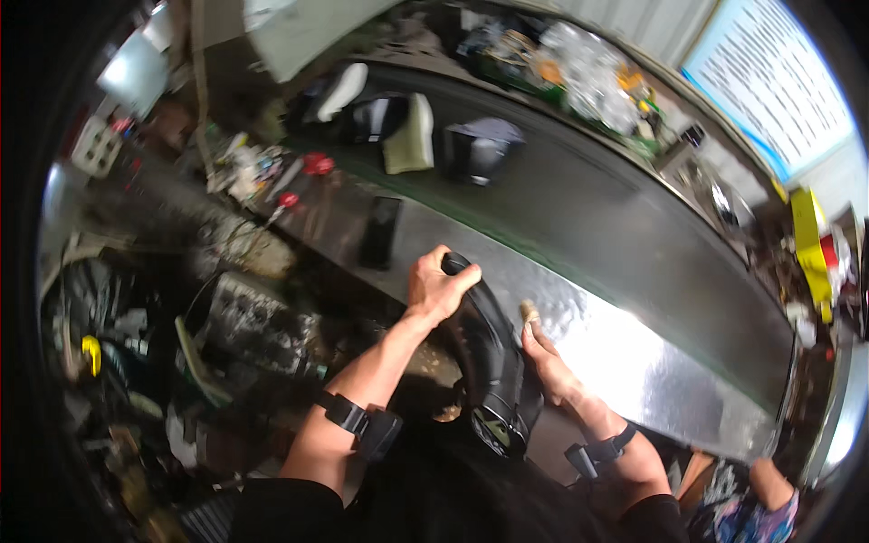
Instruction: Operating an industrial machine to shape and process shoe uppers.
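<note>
A black, curved, shoe-like piece [490,339] slants in front of me, its round patterned end toward my body. My left hand [437,288] is closed over its far end, thumb lying across the top. Close to its right side, my right hand [549,364] has its fingers pressed together around a small tan tip [529,311]. Whether that tip is a held piece or a covered finger is unclear. Part of the right hand is hidden by the black piece.
A metal ledge [579,317] borders a dark conveyor belt [615,235]. On the belt lie a dark shoe upper [482,149] and a pale shoe sole [412,140]. A black phone-like slab [381,233] rests near my left hand. Another person's arm [770,484] shows at lower right.
</note>
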Demonstrator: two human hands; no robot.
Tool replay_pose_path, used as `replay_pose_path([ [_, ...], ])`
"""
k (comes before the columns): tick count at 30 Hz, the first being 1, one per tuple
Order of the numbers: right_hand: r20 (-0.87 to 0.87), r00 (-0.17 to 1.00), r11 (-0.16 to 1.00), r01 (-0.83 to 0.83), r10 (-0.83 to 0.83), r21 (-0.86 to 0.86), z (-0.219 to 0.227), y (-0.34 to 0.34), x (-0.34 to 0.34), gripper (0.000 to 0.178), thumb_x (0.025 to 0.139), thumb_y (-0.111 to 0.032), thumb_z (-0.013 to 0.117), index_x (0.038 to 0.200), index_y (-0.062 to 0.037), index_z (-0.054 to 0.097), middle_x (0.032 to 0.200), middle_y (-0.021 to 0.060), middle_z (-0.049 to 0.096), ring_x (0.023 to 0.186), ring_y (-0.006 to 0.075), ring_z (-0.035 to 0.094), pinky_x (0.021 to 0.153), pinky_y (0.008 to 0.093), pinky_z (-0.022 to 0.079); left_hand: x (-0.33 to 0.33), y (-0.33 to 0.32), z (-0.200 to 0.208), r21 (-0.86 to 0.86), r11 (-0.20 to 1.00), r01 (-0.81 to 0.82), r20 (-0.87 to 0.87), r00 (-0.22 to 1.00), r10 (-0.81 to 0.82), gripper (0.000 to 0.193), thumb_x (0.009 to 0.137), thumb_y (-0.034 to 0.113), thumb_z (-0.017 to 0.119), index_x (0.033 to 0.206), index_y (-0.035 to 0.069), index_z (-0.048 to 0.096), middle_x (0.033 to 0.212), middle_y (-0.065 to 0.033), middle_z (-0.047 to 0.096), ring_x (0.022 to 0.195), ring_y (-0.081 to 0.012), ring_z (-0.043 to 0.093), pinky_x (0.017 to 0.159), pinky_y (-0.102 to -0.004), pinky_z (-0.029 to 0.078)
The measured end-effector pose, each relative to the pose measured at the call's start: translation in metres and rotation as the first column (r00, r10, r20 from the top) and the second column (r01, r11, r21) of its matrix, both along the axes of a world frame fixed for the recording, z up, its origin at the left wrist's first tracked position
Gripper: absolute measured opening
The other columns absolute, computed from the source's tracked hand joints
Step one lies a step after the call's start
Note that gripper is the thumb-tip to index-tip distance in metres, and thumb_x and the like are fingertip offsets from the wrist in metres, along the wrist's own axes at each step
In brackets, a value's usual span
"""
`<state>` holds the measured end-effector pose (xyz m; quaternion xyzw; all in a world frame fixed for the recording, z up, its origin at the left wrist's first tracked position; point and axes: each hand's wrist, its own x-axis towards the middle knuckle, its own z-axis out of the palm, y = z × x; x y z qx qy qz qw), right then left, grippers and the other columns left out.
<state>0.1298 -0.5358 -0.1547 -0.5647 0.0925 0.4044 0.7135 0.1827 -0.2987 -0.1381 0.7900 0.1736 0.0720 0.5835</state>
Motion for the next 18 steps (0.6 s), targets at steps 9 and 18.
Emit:
replay_pose_path([
  [9, 0.451, 0.882, 0.973, -0.208, 0.141, 0.103, 0.071, 0.2, -0.062, 0.058, 0.099, -0.007, 0.056, 0.151, -0.0028, 0.029, 0.101, 0.0013, 0.066, 0.087, 0.0084, 0.06, 0.082, 0.0223, 0.048, -0.148, 0.178, 0.082, 0.056, 0.813, -0.58, 0.158, 0.809, 0.566, 0.039, 0.072, 0.032, 0.069, 0.091, -0.001, 0.064, 0.077, -0.0202, 0.064, 0.075, -0.0307, 0.063, 0.071, -0.0399, 0.048],
  [18, 0.39, 0.868, 0.829, -0.446, 0.309, 0.337, 0.096, 0.401, -0.162, 0.014, 0.096, -0.007, 0.062, 0.109, -0.0055, 0.058, 0.094, -0.0023, 0.062, 0.081, 0.0056, 0.055, 0.071, 0.0202, 0.046, -0.325, 0.359, 0.148, -0.317, 0.452, -0.834, 0.117, 0.439, 0.891, 0.036, 0.085, 0.03, 0.064, 0.104, -0.001, 0.065, 0.104, -0.0179, 0.066, 0.103, -0.0335, 0.06, 0.091, -0.0429, 0.044],
])
